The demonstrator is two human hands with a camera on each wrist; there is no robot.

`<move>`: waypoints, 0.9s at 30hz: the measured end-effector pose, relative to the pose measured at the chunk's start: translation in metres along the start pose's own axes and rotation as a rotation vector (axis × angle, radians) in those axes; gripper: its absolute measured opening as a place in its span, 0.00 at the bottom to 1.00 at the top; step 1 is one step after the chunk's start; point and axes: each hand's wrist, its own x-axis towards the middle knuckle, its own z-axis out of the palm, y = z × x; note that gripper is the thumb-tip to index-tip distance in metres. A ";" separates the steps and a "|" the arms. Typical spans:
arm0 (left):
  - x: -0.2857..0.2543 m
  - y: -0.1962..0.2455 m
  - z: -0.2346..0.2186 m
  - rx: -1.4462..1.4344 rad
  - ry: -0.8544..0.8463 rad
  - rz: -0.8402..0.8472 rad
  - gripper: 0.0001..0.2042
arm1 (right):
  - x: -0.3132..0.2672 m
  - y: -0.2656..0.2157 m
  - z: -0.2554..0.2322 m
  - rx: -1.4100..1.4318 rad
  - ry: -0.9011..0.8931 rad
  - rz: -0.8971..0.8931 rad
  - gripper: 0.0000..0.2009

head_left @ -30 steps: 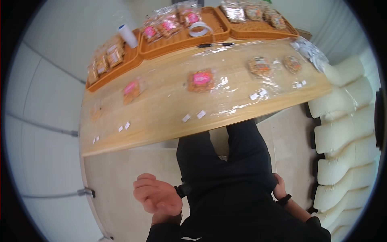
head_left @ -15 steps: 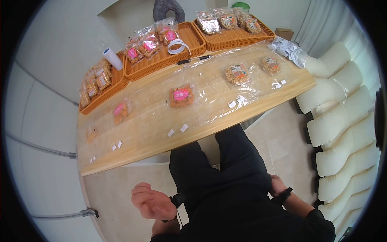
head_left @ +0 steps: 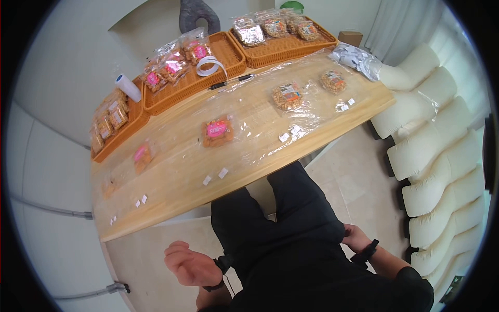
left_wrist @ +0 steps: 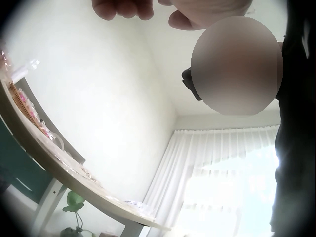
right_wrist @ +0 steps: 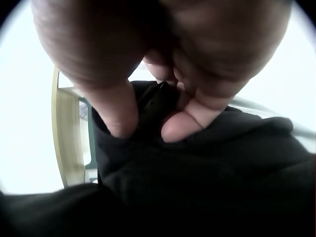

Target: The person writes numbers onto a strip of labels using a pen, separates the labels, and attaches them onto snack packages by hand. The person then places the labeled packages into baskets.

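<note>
The head view placed the right hand (head_left: 356, 238) beside the black trousers (head_left: 283, 213); only the right wrist view resolved its digits, clamped on dark material (right_wrist: 157, 106) at the cloth. The left hand (head_left: 192, 266), fingers loosely curled, held nothing beside the trousers.

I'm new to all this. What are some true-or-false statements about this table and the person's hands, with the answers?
1. Three wicker trays line the far side of the table. True.
2. The roll of white tape is in the middle tray. True.
3. The pen lies inside the right tray. False: it lies on the tabletop, in front of the middle tray.
4. The left hand rests on the table. False: it is off the table, touching nothing on it.
5. The right hand touches black clothing. True.
</note>
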 end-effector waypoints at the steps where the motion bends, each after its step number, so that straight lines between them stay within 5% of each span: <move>1: -0.003 -0.001 0.002 0.025 -0.013 -0.006 0.08 | 0.003 0.002 -0.001 -0.192 0.071 -0.059 0.16; 5: -0.001 -0.008 0.005 -0.012 -0.065 -0.005 0.08 | 0.025 -0.004 0.010 -0.621 0.311 -0.105 0.18; 8: 0.013 -0.013 0.015 -0.070 -0.079 0.042 0.08 | 0.029 0.003 0.001 -0.632 0.294 -0.025 0.17; 10: 0.031 -0.012 0.013 -0.070 -0.167 0.001 0.08 | 0.020 -0.008 -0.013 -0.600 0.243 -0.006 0.17; 12: 0.052 -0.010 0.017 -0.078 -0.249 -0.039 0.08 | 0.008 -0.066 -0.030 -0.983 -0.103 0.016 0.14; 13: 0.063 -0.009 0.022 -0.038 -0.366 -0.097 0.06 | 0.005 -0.085 -0.041 -1.053 -0.138 -0.104 0.13; 15: 0.077 -0.009 0.040 -0.010 -0.487 -0.159 0.05 | 0.009 -0.133 -0.044 -0.895 0.175 -0.062 0.07; 17: 0.093 -0.008 0.072 0.008 -0.703 -0.236 0.03 | 0.024 -0.181 -0.043 -0.706 0.367 -0.321 0.09; 20: 0.105 -0.009 0.124 -0.069 -0.867 -0.286 0.06 | 0.048 -0.271 -0.040 -0.857 0.530 -0.654 0.10; 25: 0.119 -0.025 0.222 -0.169 -1.030 -0.224 0.09 | 0.133 -0.370 -0.084 -0.986 0.729 -0.772 0.10; 27: 0.115 -0.033 0.248 -0.163 -1.081 -0.194 0.09 | 0.167 -0.390 -0.103 -0.955 0.729 -0.665 0.09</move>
